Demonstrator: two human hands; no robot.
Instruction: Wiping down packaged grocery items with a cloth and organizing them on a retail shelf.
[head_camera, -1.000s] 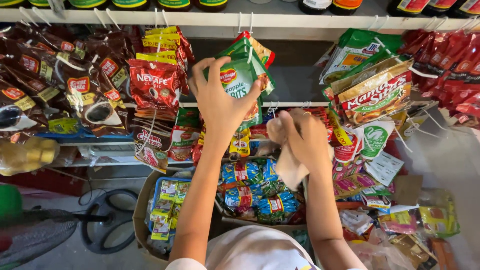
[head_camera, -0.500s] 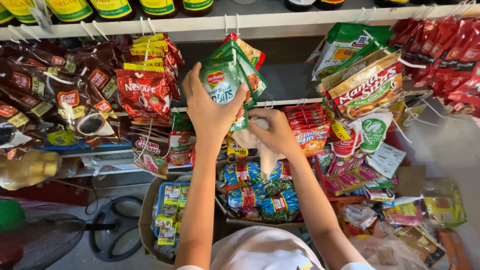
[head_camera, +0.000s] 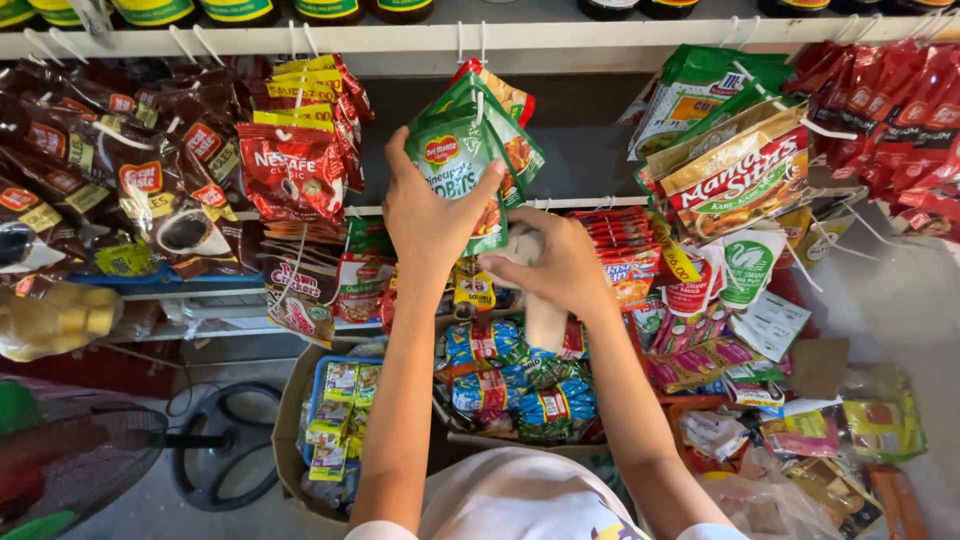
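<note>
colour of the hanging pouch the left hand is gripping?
Green, with a red and yellow oval on its front; the pouch in the left hand, head view.

Glossy plastic on the green pouch (head_camera: 455, 170) under the left hand (head_camera: 425, 215), soft matt cloth (head_camera: 540, 305) in the right hand (head_camera: 565, 265), shiny foil on the red sachets (head_camera: 295, 175).

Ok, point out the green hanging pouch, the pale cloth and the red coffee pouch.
green pouch (head_camera: 455, 170), head view, upper front face.
pale cloth (head_camera: 545, 322), head view, end hanging below the right hand.
red coffee pouch (head_camera: 292, 175), head view, middle of the front.
</note>
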